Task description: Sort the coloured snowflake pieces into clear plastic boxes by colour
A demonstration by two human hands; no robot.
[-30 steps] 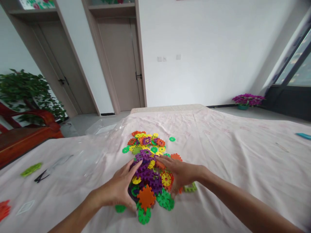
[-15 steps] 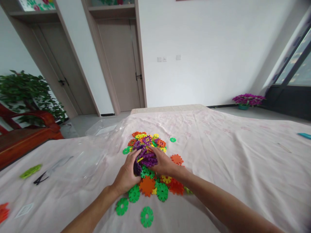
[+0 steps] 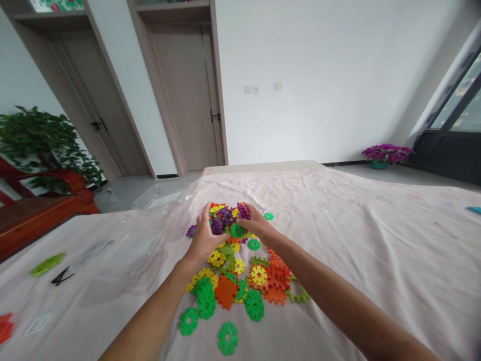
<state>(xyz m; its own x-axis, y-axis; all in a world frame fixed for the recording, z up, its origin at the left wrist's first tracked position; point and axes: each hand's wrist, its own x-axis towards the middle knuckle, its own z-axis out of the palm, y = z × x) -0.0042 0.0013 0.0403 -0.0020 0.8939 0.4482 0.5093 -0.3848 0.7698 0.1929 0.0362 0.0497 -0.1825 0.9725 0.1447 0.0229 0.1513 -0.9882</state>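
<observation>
Both my hands reach into the far part of a pile of notched plastic building pieces on the cloth. My left hand [image 3: 202, 232] curves round a clump of purple pieces [image 3: 219, 224] from the left. On the other side, my right hand [image 3: 257, 221] grips purple pieces [image 3: 244, 211] between thumb and fingers. A green disc [image 3: 237, 230] lies just below, between the hands. Nearer to me are green discs [image 3: 254, 305], an orange piece [image 3: 226, 291], yellow flower-shaped discs [image 3: 216, 258] and orange-red square pieces [image 3: 277, 276].
Clear plastic packaging [image 3: 128, 250] lies to the left on the pale cloth [image 3: 361, 260]. A light-green piece [image 3: 47, 264], a black strip [image 3: 62, 276] and a red-orange piece [image 3: 5, 327] are farther left. A wooden armchair [image 3: 75, 188] stands beyond the left edge.
Both hands have moved away from me with the purple pieces, toward the far end of the pile. Yellow, green and orange pieces nearer to me are now uncovered.
</observation>
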